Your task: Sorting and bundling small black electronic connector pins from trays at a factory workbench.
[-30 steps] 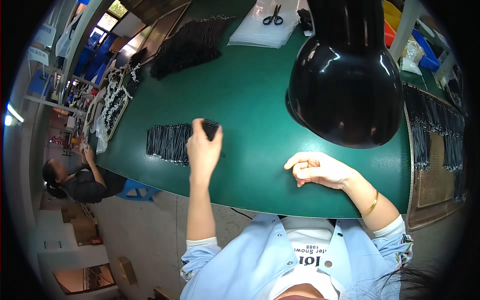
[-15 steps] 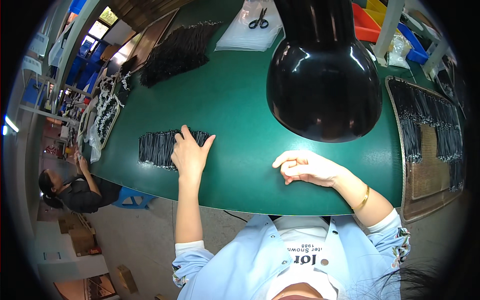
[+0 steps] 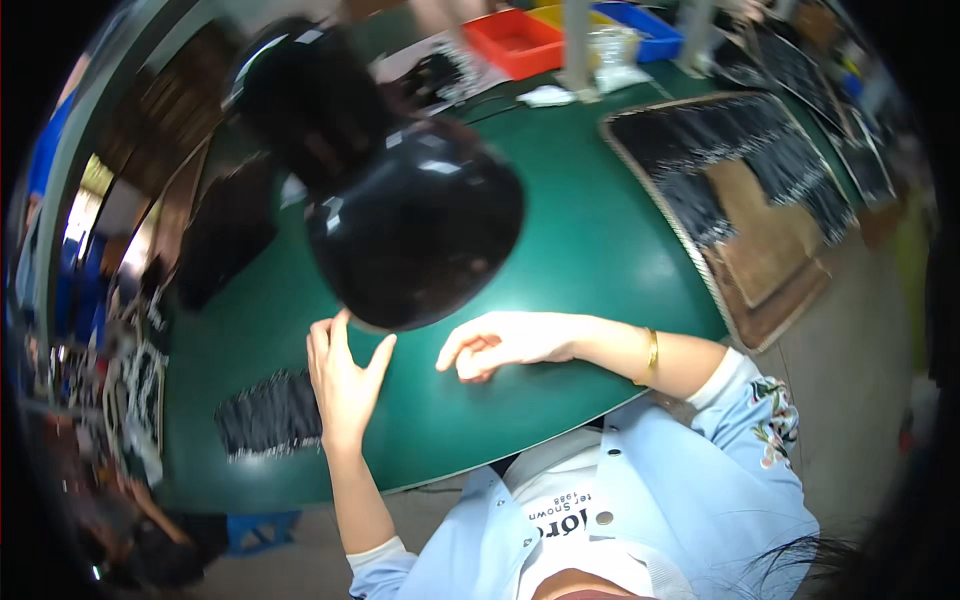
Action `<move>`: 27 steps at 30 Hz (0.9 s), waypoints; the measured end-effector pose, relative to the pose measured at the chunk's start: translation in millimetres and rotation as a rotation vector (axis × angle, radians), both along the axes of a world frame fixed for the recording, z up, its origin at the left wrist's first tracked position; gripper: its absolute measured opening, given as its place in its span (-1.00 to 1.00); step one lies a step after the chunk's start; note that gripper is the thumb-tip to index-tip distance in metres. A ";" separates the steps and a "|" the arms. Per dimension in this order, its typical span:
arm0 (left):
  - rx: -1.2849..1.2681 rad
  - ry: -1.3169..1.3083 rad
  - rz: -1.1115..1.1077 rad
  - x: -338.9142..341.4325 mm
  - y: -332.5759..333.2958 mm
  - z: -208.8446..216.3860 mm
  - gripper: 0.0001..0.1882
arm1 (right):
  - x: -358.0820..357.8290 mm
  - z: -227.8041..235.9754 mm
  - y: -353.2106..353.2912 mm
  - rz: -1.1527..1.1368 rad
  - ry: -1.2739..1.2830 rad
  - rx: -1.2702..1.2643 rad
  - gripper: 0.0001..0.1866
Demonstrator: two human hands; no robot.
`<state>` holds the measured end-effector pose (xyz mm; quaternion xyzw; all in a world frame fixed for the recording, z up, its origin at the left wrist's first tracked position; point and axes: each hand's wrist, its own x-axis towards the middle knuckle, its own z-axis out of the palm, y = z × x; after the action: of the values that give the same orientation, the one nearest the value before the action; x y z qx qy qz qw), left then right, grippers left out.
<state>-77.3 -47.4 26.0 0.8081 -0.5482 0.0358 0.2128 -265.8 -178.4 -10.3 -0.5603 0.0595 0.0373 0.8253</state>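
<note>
My left hand point(image 3: 345, 385) is over the green table with its fingers stretched and its thumb spread wide, so it is open. Directly beside it lies a flat row of short black cord-like strands point(image 3: 265, 418) with pale ends; the hand's edge meets or covers the row's right end. My right hand point(image 3: 510, 340) hovers a little further right, fingers curled in loosely, and nothing shows in them. A gold bangle point(image 3: 652, 356) circles that wrist. Blur hides the strands' finer detail.
A black lamp head point(image 3: 420, 230) hangs low beyond my hands. To the right lies a tray point(image 3: 760, 240) lined with black strands. Red point(image 3: 515, 45) and blue bins point(image 3: 645, 30) stand at the back. A dark bundle point(image 3: 230, 230) lies left; another person point(image 3: 150, 530) sits lower left.
The view has swung to the right, so the lamp and table appear shifted left. My left hand has moved off the top of the strand row to its right end. My right hand stays curled.
</note>
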 end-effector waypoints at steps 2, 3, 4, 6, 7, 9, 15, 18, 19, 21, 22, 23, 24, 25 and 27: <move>-0.074 0.068 -0.133 -13.8 -13.6 -5.2 -0.47 | -12.4 11.9 -20.9 -0.142 -0.024 -0.368 -0.71; -0.105 0.095 -0.178 -17.0 -17.8 -8.9 -0.48 | -24.0 30.2 -36.5 -0.197 -0.008 -0.672 -0.73; -0.112 0.090 -0.191 -20.2 -19.1 -13.7 -0.50 | -37.9 38.2 -52.5 -0.295 0.044 -0.786 -0.73; -0.144 0.101 -0.220 -24.2 -17.8 -18.5 -0.54 | -79.8 54.6 -88.9 -0.538 0.206 -0.965 -0.75; -0.160 0.120 -0.224 -22.6 -13.9 -22.0 -0.56 | -102.2 60.4 -106.7 -0.674 0.293 -0.981 -0.77; -0.183 0.166 -0.225 -20.9 -9.5 -26.4 -0.59 | -158.0 56.6 -148.6 -0.882 0.480 -1.190 -0.74; -0.195 0.199 -0.260 -28.3 -8.0 -17.6 -0.63 | -272.6 6.6 -192.0 -1.106 1.031 -1.122 -0.47; -0.169 0.169 -0.274 -25.3 -4.5 -18.2 -0.64 | -254.9 4.5 -185.4 -1.119 0.967 -0.963 -0.27; -0.163 0.162 -0.288 -25.6 -4.8 -18.7 -0.64 | -253.0 3.5 -184.8 -1.098 0.938 -0.959 -0.23; -0.164 0.149 -0.280 -23.6 -3.4 -19.1 -0.64 | -221.4 19.1 -167.6 -0.997 0.945 -0.936 -0.13; -0.164 0.151 -0.283 -24.0 -3.5 -18.9 -0.64 | -212.2 25.4 -159.2 -0.938 0.957 -0.978 -0.13; -0.164 0.153 -0.285 -24.9 -3.6 -18.5 -0.64 | -206.2 29.4 -154.3 -0.878 0.967 -1.017 -0.13; -0.163 0.152 -0.286 -25.7 -3.7 -18.3 -0.65 | -202.7 30.8 -152.6 -0.805 0.988 -1.098 -0.07; -0.162 0.150 -0.287 -26.5 -3.6 -18.1 -0.65 | -202.3 27.9 -153.4 -0.769 1.006 -1.182 -0.07; -0.162 0.147 -0.293 -27.9 -3.9 -17.4 -0.65 | -201.5 25.3 -154.6 -0.692 1.042 -1.351 -0.05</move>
<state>-105.2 -51.3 8.5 0.7003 -0.6383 -0.0106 0.3194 -467.3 -333.0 15.0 -0.7865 0.5974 -0.0067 0.1565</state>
